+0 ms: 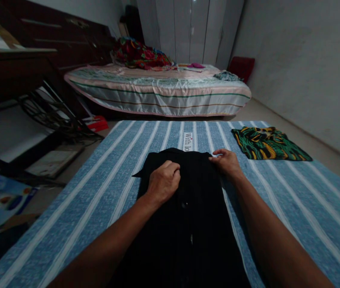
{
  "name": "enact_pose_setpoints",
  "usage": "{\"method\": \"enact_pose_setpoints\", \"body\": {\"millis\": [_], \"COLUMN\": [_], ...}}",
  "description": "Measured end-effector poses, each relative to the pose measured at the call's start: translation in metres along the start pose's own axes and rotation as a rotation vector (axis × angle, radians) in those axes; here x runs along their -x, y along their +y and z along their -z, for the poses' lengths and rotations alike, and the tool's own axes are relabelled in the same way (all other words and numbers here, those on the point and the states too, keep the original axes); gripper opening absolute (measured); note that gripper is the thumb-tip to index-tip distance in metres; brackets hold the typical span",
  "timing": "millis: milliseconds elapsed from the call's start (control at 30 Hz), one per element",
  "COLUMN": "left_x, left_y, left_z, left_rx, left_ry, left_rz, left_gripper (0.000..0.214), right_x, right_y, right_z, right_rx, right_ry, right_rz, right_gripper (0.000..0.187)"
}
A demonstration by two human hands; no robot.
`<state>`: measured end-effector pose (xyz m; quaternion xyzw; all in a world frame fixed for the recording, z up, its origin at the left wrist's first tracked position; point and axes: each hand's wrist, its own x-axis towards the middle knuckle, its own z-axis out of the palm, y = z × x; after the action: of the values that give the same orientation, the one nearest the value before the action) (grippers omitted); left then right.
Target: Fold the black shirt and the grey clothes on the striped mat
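A black shirt [200, 192] with a front row of buttons lies lengthwise before me, its sides turned under or hidden. My left hand [164, 180] is closed over the upper front of the shirt, fingers curled into the cloth near the button line. At the shirt's top right corner is my right hand [226, 162], thumb and fingertips gripping the edge, the other fingers partly hidden. A dark point of fabric sticks out at the shirt's left side. Beneath it all spreads a blue and white striped cloth [94, 184].
A folded green, black and yellow patterned garment [270, 143] lies to the right. Beyond stands a bed [157, 92] with a red floral blanket [142, 54]. A dark table [13, 72] is at left, a wall at right, and a grey wardrobe [188, 30] behind.
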<state>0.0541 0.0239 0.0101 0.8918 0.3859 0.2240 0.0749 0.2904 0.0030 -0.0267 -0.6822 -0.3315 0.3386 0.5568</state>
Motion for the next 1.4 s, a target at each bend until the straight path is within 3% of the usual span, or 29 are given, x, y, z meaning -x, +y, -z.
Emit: {"method": "enact_pose_setpoints", "body": {"millis": [67, 133, 233, 300, 467, 633, 767, 900, 1200, 1400], "left_x": [-0.001, 0.0, 0.004, 0.009, 0.016, 0.021, 0.042, 0.061, 0.059, 0.059], "left_y": [0.008, 0.016, 0.022, 0.02, 0.013, 0.02, 0.026, 0.027, 0.031, 0.031], "left_z": [0.003, 0.005, 0.003, -0.001, -0.008, 0.003, 0.011, 0.007, 0.007, 0.006], "left_rx": [-0.003, -0.013, -0.059, -0.091, -0.128, -0.143, -0.146, -0.119, -0.135, -0.141], "left_ry": [-0.017, -0.147, -0.419, -0.499, -0.44, -0.436, -0.41, -0.424, -0.455, -0.448], "left_rz": [-0.143, -0.256, -0.239, -0.201, -0.184, -0.177, -0.236, -0.234, -0.185, -0.176], "left_gripper": [0.025, 0.034, 0.051, 0.059, 0.064, 0.063, 0.066, 0.068, 0.068, 0.069], "right_x": [0.0, 0.001, 0.0, 0.0, 0.002, 0.009, 0.01, 0.011, 0.014, 0.011], "right_y": [-0.001, 0.0, 0.002, 0.003, 0.002, -0.004, -0.004, -0.003, -0.009, -0.009], "right_z": [0.0, 0.0, 0.001, 0.001, 0.001, 0.0, -0.001, 0.001, 0.017, 0.014], "right_rx": [0.01, 0.019, 0.032, 0.042, 0.054, 0.035, 0.021, 0.026, 0.004, 0.018], "right_ry": [0.002, 0.008, 0.031, 0.048, 0.036, 0.014, 0.0, -0.024, -0.338, -0.299], "right_rz": [0.005, 0.013, 0.022, 0.027, 0.023, -0.009, -0.028, -0.033, -0.157, -0.152], "right_gripper": [0.034, 0.034, 0.035, 0.034, 0.033, 0.031, 0.031, 0.034, 0.049, 0.029]}}
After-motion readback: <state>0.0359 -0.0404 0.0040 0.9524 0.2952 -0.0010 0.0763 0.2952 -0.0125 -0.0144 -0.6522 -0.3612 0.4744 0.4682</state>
